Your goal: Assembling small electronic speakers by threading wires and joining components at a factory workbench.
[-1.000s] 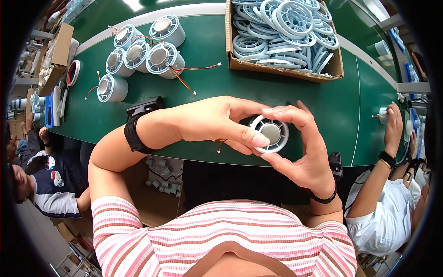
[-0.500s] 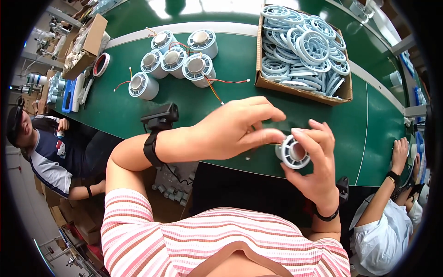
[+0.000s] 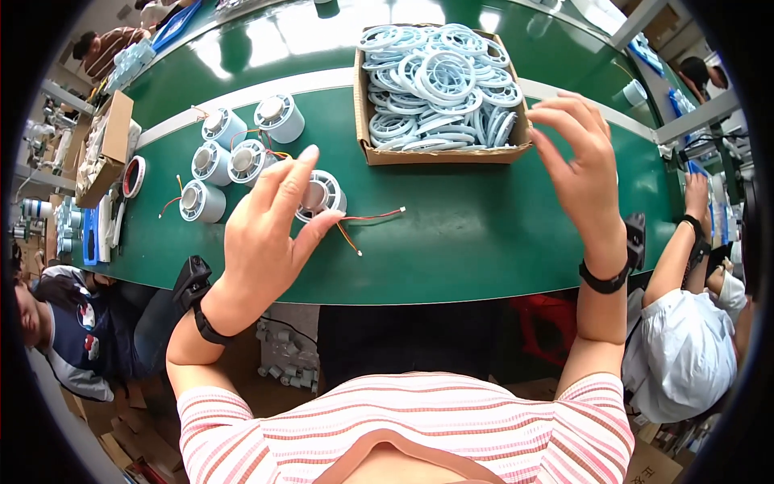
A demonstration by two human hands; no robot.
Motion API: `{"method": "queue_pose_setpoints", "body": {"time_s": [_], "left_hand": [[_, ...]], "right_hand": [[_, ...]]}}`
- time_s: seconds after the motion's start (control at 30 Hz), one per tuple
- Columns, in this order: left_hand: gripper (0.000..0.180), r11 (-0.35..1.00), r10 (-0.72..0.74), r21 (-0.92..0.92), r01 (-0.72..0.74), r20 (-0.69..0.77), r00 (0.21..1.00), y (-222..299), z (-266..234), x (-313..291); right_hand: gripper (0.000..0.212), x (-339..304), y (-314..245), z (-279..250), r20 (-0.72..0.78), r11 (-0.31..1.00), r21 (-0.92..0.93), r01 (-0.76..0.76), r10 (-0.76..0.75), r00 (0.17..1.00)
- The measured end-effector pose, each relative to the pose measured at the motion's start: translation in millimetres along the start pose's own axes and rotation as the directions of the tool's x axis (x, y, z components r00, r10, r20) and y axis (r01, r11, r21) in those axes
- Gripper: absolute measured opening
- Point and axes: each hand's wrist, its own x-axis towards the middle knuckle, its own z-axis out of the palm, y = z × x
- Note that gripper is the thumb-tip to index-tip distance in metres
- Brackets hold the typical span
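My left hand (image 3: 270, 222) is open, its thumb and fingers spread at the left side of a pale blue motor housing (image 3: 332, 196). The thumb overlaps the housing's near edge, and the fingers partly cover it; contact is unclear. Red and orange wires with small white plugs trail from it across the green table. My right hand (image 3: 576, 153), raised and empty, has its fingers apart beside the right edge of a cardboard box (image 3: 443, 156). Inside that box lies a heap of pale blue spoked rings (image 3: 445, 78). Several more wired housings (image 3: 201, 202) stand upright behind my left hand.
A cardboard box of small parts (image 3: 105, 153) stands at the left, with a red-and-white ring (image 3: 134, 177) and a blue tray (image 3: 95, 234) nearby. Co-workers sit at the left and right (image 3: 685, 347). A metal post (image 3: 693, 113) rises at the right.
My hands have parted: the left to the housings, the right to the ring box. The round white-and-blue part between my right fingers is no longer in that hand. The view has shifted.
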Motion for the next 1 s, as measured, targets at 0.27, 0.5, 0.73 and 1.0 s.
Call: {"method": "queue_pose_setpoints", "body": {"time_s": [0.27,0.5,0.73,1.0], "left_hand": [[0.051,0.957,0.158,-0.263,-0.120,0.132,0.978,7,13,4],[0.057,0.963,-0.019,-0.247,0.106,0.330,0.944,28,9,13],[0.066,0.928,0.220,-0.369,-0.043,0.454,0.863,35,25,31],[0.068,0.738,0.083,-0.558,0.380,0.634,0.769,47,37,39]], "right_hand": [[0.015,42,30,30,0.076,0.970,-0.114,0.216,-0.208,0.975],[0.017,36,22,-7,0.167,0.964,0.256,0.066,-0.111,0.980],[0.026,-30,-51,-13,0.278,0.964,0.247,0.103,-0.172,0.945],[0.041,-83,-64,15,0.395,0.802,0.403,-0.441,0.282,0.874]]}}
